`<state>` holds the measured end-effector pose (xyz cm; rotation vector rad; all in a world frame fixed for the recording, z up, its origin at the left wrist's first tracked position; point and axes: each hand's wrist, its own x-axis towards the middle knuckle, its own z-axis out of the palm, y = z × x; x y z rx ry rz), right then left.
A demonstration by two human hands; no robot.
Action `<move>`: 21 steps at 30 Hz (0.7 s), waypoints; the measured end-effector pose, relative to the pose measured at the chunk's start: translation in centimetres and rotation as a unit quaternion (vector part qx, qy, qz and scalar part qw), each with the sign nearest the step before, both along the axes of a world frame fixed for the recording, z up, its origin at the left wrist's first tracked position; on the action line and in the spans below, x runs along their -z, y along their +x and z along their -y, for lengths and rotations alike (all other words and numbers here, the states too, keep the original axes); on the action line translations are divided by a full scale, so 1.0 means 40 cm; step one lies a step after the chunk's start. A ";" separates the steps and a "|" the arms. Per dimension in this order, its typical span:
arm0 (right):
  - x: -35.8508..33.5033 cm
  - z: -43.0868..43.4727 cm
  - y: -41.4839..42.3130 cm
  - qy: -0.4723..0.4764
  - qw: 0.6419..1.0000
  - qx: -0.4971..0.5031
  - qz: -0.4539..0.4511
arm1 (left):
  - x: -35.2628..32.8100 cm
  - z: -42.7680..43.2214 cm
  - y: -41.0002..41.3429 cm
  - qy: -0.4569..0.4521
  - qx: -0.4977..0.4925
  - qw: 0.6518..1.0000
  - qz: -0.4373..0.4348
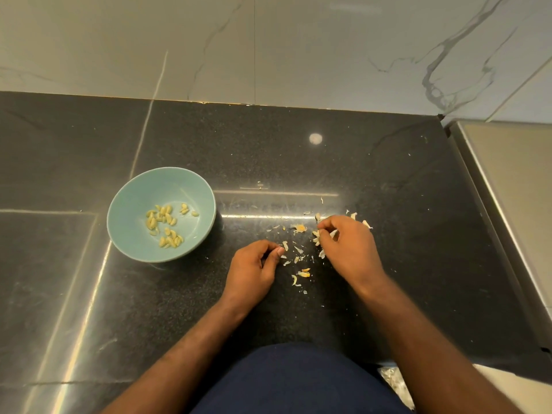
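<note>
The right hand (pixel 348 243) curls over the scattered pale seed husks (pixel 301 274) on the black granite counter (pixel 298 162), its fingertips pinching a few of them. The left hand (pixel 254 267) is curled, thumb against forefinger; whether a seed sits between them is too small to tell. The husks look feather-light, papery and brittle, apt to skid on polished stone, so a fingertip pinch at an edge suits them. Peeled kernels (pixel 164 222) lie in the teal bowl (pixel 125 192), left of both hands.

Under left hand (pixel 252 267) and right hand (pixel 349 249), polished black speckled stone tabletop (pixel 298 162), glossy, streaked with glare. Left of them, smooth glazed teal bowl (pixel 131 204). Between them, dry papery matt husks (pixel 300 228).
</note>
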<state>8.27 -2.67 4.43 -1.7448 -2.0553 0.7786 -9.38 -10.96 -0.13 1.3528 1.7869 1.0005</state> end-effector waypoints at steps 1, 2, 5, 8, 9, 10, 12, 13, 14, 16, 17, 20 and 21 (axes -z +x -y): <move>0.001 -0.016 0.005 0.008 0.999 -0.006 0.033 | 0.000 0.000 0.000 0.001 0.001 1.000 -0.004; 0.003 -0.028 0.009 0.007 0.998 -0.017 0.064 | 0.000 0.000 0.001 0.003 0.003 1.000 -0.005; 0.008 -0.039 0.009 -0.019 0.990 -0.055 0.126 | 0.002 0.000 -0.001 0.005 0.006 1.000 -0.014; 0.013 -0.031 -0.003 -0.008 0.983 -0.086 0.162 | 0.007 -0.001 0.000 0.003 0.009 1.000 -0.018; 0.015 -0.029 -0.005 -0.003 0.983 -0.087 0.163 | 0.006 -0.001 0.000 0.003 0.010 1.000 -0.017; 0.018 -0.030 -0.007 0.001 0.984 -0.085 0.159 | 0.005 -0.001 0.001 0.003 0.010 1.000 -0.015; 0.024 -0.031 -0.009 -0.002 0.989 -0.081 0.126 | 0.003 0.000 0.001 0.003 0.009 1.000 -0.014; 0.027 -0.032 -0.008 -0.005 0.992 -0.075 0.100 | 0.003 0.000 0.001 0.003 0.009 1.000 -0.014; 0.028 -0.032 -0.006 -0.008 0.996 -0.064 0.069 | 0.003 0.000 0.001 0.003 0.009 1.000 -0.015; 0.023 -0.032 0.002 -0.008 1.000 -0.028 -0.001 | 0.002 0.000 0.000 0.000 0.011 1.000 -0.014; 0.015 -0.031 0.008 -0.006 0.999 -0.003 -0.035 | 0.000 0.000 0.000 -0.001 0.011 1.000 -0.015; -0.001 -0.022 0.032 -0.019 0.988 0.084 -0.130 | 0.000 0.002 0.000 0.001 0.003 1.000 -0.019; -0.005 -0.019 0.039 -0.034 0.982 0.100 -0.156 | 0.002 0.002 0.001 -0.002 -0.001 1.000 -0.013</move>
